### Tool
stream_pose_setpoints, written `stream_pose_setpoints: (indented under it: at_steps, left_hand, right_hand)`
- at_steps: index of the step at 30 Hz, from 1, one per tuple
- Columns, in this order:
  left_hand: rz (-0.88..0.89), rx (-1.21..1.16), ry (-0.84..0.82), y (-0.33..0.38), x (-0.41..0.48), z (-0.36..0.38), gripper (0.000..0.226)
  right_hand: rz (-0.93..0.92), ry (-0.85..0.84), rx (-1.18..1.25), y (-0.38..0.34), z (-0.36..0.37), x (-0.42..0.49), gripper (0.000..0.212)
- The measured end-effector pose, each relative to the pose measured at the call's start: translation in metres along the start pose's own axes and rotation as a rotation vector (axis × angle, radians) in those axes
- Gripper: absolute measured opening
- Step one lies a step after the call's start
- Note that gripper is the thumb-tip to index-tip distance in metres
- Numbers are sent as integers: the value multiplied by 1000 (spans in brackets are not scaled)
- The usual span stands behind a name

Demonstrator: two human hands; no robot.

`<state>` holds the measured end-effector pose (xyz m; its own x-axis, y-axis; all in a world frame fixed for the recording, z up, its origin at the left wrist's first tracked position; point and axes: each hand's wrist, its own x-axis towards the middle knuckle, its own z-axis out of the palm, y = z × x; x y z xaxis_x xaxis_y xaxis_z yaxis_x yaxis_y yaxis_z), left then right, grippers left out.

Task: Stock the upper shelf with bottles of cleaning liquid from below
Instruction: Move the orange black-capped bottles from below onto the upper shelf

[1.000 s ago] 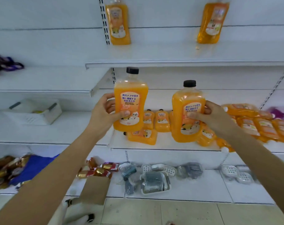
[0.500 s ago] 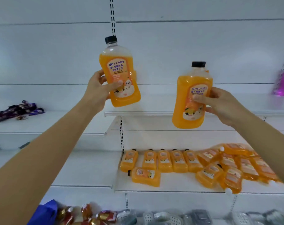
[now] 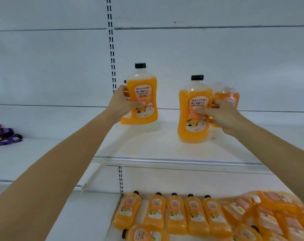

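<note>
Both arms are up at the upper shelf (image 3: 165,150), one orange bottle of cleaning liquid in each hand. My left hand (image 3: 121,105) grips the left bottle (image 3: 144,94): thumb across the front label, the other fingers (image 3: 124,91) curled round its far side. That one stands upright, black cap up, near the back of the shelf, just right of the slotted upright (image 3: 112,49). Its base looks down at the shelf surface, but I honestly can't tell if it's fully resting there. There's a sliver of another orange bottle (image 3: 126,119) peeking out right behind my left hand too. My right hand (image 3: 226,117) holds the right bottle (image 3: 193,122) the same way, thumb on the label and fingers (image 3: 217,103) wrapped round the side. It's upright, closer to the front edge than the left one and well apart from it, base very near or on the shelf. Just behind my right hand sits a blurry back bottle (image 3: 230,97) against the wall. Down on the lower shelf (image 3: 88,214) the rest of the stock (image 3: 175,213) is lying flat, a neat row with caps toward the wall and a messier heap off to the right. Some purple packets (image 3: 5,134) sit on the shelf off to my left.
</note>
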<state>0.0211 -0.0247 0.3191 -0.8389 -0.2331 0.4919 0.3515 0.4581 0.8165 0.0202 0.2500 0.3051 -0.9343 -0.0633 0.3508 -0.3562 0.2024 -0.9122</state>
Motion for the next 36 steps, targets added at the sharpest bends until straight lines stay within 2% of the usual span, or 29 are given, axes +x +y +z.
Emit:
stream_pose_setpoints:
  at_steps: [3, 6, 10, 13, 16, 18, 22, 28, 33, 36]
  left_hand:
    - [20, 102, -8, -11, 37, 27, 69]
    - [31, 246, -6, -23, 64, 46, 68]
    - [55, 418, -48, -31, 83, 63, 67]
    - [39, 548, -81, -38, 93, 70, 67]
    - [37, 628, -82, -39, 97, 68, 64]
    - [104, 718, -71, -37, 94, 67, 72]
    - [240, 1047, 0, -34, 82, 67, 95]
    - [428, 1390, 105, -38, 83, 58, 104]
    - [470, 1529, 194, -46, 85, 42, 113]
    - [619, 1475, 159, -55, 83, 37, 112]
  right_hand:
    - [0, -37, -29, 12, 2, 35, 43]
    - [-17, -71, -29, 25, -1, 62, 34]
    - [17, -90, -17, 38, -4, 85, 39]
    - [30, -112, -8, 42, -4, 98, 32]
    - [50, -99, -59, 42, -2, 107, 47]
    - [67, -82, -61, 40, 1, 114, 50]
    - [62, -28, 6, 33, 14, 126, 41]
    - [72, 10, 65, 32, 39, 136, 34]
    - [82, 37, 37, 35, 61, 142, 35]
    - [79, 61, -59, 42, 73, 141, 48]
